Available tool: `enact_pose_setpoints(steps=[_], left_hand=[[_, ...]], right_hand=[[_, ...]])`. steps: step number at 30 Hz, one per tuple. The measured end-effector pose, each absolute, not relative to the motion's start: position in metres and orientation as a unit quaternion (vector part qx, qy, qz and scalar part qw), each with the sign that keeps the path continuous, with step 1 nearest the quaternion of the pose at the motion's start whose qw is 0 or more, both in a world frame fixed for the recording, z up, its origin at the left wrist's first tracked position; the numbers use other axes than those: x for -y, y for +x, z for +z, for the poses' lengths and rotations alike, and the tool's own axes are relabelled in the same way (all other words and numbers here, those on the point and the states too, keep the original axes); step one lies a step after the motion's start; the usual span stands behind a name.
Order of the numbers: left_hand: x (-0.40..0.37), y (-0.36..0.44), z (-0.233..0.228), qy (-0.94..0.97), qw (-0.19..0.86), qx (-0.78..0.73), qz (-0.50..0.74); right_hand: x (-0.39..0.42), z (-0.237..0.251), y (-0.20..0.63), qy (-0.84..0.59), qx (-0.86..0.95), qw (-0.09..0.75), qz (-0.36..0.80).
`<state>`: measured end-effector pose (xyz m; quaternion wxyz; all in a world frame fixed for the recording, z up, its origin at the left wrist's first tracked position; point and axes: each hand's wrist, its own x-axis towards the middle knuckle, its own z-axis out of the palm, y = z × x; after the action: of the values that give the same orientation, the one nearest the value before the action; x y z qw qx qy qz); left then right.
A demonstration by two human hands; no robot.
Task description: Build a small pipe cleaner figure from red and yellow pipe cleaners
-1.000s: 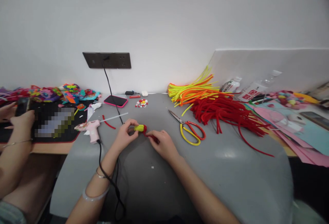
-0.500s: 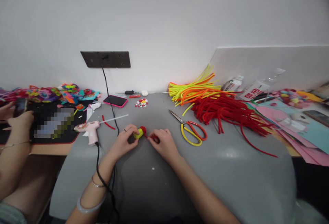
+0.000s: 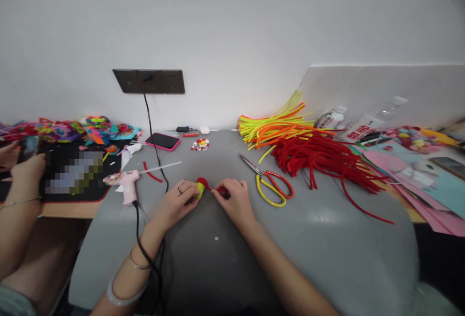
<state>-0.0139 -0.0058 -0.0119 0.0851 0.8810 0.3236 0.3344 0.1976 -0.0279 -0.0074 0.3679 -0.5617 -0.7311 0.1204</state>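
Grey counter [image 3: 327, 243]; white wall [image 3: 232, 25]; clear bottle [image 3: 382, 113], label [image 3: 358, 131] in red, unreadable. Your left fingers [image 3: 187, 189], closed, grip a yellow-and-red coil [image 3: 200, 188]; your right fingers [image 3: 228, 184] pinch its red strand [image 3: 209, 188].

The left forearm [image 3: 152, 236] wears a thick pale bangle [image 3: 121, 301] and thin bracelet [image 3: 137, 265], its fingers [image 3: 189, 188] a slim ring [image 3: 179, 190].

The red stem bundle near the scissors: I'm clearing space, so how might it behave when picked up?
The red stem bundle would probably flex, since its strands curve. Some may slip loose: no tie shows and one juts over the table. It's likely light, as the strands look thin.
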Motion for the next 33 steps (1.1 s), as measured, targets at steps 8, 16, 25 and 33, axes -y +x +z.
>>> enact_pose_setpoints(steps=[8,16,25,33], left_hand=[[0.006,-0.007,0.007,0.81,0.06,-0.397,0.427],[-0.02,0.013,0.025,0.775,0.188,-0.468,0.381],[-0.044,0.001,0.018,0.596,0.405,-0.505,0.475],[-0.048,-0.007,0.014,0.363,0.603,-0.427,0.567]], right_hand=[[0.024,-0.011,0.2,-0.527,0.714,0.414,0.199],[0.018,-0.014,0.202,-0.531,0.669,0.464,0.237],[0.014,-0.016,0.205,-0.509,0.569,0.57,0.306],[0.014,-0.019,0.206,-0.504,0.543,0.588,0.325]])
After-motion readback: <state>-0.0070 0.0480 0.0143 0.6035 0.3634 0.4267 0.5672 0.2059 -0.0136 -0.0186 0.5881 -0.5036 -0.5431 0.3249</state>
